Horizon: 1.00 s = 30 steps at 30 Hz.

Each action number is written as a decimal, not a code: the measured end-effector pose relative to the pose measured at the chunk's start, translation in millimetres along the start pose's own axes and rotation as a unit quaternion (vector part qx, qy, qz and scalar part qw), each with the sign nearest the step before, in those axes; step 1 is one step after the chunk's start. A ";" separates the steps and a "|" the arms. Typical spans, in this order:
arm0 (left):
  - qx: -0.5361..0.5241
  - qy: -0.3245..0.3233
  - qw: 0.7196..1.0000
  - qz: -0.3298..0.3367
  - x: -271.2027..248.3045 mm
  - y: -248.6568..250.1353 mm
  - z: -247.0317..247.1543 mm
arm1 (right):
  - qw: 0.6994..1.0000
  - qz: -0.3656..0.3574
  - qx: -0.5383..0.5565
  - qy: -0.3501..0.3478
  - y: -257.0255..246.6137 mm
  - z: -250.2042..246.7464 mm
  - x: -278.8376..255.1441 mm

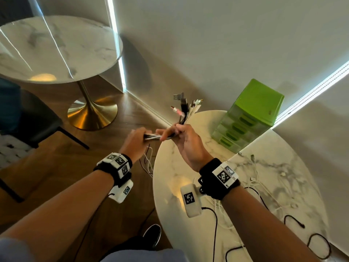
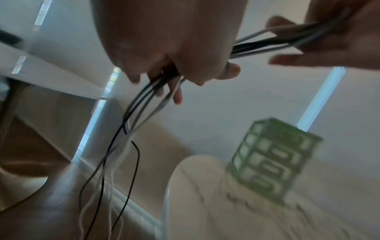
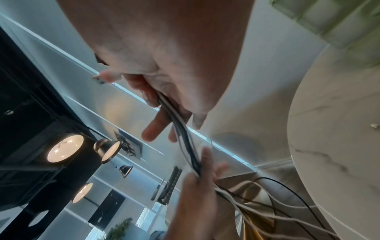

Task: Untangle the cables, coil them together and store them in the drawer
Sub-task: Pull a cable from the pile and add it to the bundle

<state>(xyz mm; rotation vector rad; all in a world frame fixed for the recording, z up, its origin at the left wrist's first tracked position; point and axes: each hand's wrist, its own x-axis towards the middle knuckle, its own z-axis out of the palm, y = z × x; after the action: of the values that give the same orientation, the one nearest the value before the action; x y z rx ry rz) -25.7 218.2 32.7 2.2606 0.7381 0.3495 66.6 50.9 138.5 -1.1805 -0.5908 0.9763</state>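
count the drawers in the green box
4, stacked one above another in the green box at the back of the small marble table: top, second, third, bottom. All look closed. The left wrist view also shows four fronts, blurred.

Marble table point(image 1: 170, 174); drawer unit point(image 1: 251, 118); cables point(image 1: 264, 184)

No readable words, brands or numbers are showing anywhere; the white tags point(image 1: 224, 174) on the wrist straps are carrying only black-and-white square code patterns, not letters. A tiny dark mark is sitting at one tag's edge, too small to read.
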 end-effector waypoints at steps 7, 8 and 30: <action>0.041 -0.376 0.925 0.022 -36.2 16.1 34.4 | 0.992 0.012 -0.083 0.091 8.8 -28.4 -13.2; 0.029 -0.404 0.914 0.033 -35.5 20.6 34.9 | 0.991 0.012 -0.087 0.101 9.5 -34.3 -17.0; -0.242 -0.324 0.910 0.092 14.0 213.6 152.3 | 0.947 0.152 -0.241 0.150 7.4 -200.2 -120.3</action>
<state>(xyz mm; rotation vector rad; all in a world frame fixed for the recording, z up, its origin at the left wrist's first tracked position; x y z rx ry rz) 139.6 19.0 77.8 1.7953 0.0688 -0.1324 169.7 -150.9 81.9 -1.8629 -0.4169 0.9053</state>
